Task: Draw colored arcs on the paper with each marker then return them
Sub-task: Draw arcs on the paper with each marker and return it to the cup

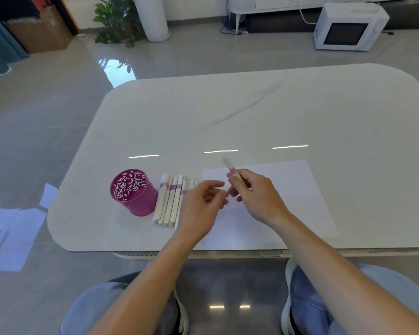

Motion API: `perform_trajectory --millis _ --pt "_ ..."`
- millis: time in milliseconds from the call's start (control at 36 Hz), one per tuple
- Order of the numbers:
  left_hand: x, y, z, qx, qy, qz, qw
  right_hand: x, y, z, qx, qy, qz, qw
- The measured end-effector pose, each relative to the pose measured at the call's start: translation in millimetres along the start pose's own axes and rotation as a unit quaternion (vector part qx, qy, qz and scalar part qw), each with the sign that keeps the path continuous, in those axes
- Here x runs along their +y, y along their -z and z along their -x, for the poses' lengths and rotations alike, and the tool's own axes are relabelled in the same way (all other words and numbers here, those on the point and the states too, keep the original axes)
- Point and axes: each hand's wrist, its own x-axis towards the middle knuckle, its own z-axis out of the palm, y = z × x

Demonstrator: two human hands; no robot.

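Right hand grips one pink-banded marker above the paper; left hand holds nothing.

Nearest the camera, the left hand (200,206) hovers with fingers loosely curled, just beside the right hand (257,197). The right hand's fingers are curled round the marker (230,168), whose free end is tilted up and away from the person. The paper (295,189) lies flat beneath the right hand and extends to its right. Just left of the left hand lies a row of markers (168,201), side by side; the pink perforated cup (133,192) stands upright beside them, further left. All rest on the white table (252,112). Beyond, a microwave (348,26) sits on the floor.
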Motion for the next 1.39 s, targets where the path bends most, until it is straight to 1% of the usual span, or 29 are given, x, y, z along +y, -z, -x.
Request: perform_trajectory --millis 83,139,222,333,444,556,667,833,1056,1222,1306,1389 --pt "2 8 -20 0.005 -0.021 -0.042 0.999 2 9 -11 -0.077 0.014 0.065 0.995" --pt "3 13 -30 -0.015 -0.052 -0.091 0.994 3 14 -18 -0.109 0.037 0.121 0.986" --pt "0 18 -39 -0.053 -0.098 -0.174 0.978 4 20 -28 -0.117 0.063 0.163 0.978" --pt "-8 17 -41 -0.076 -0.125 -0.251 0.957 8 18 -35 -0.124 0.077 0.201 0.969" --pt "-14 15 -42 -0.096 -0.121 -0.296 0.942 14 13 -38 -0.125 0.077 0.236 0.961" --pt "-19 17 -42 -0.126 -0.108 -0.33 0.929 16 9 -40 -0.139 0.09 0.289 0.943" --pt "-20 19 -40 -0.126 -0.11 -0.337 0.926 17 7 -38 -0.143 0.105 0.31 0.934" --pt "-15 16 -44 -0.098 -0.119 -0.31 0.938 20 5 -36 -0.125 0.111 0.335 0.927" --pt "-14 18 -40 -0.077 -0.131 -0.294 0.944 21 1 -31 -0.102 0.129 0.338 0.927" --pt "-14 17 -37 -0.069 -0.142 -0.289 0.944 19 0 -25 -0.102 0.104 0.339 0.929" --pt "-14 26 -39 -0.021 -0.139 -0.295 0.945 21 13 -28 -0.073 0.063 0.318 0.943" --pt "-12 38 -42 0.019 -0.14 -0.29 0.947 24 29 -32 -0.054 0.023 0.26 0.964"
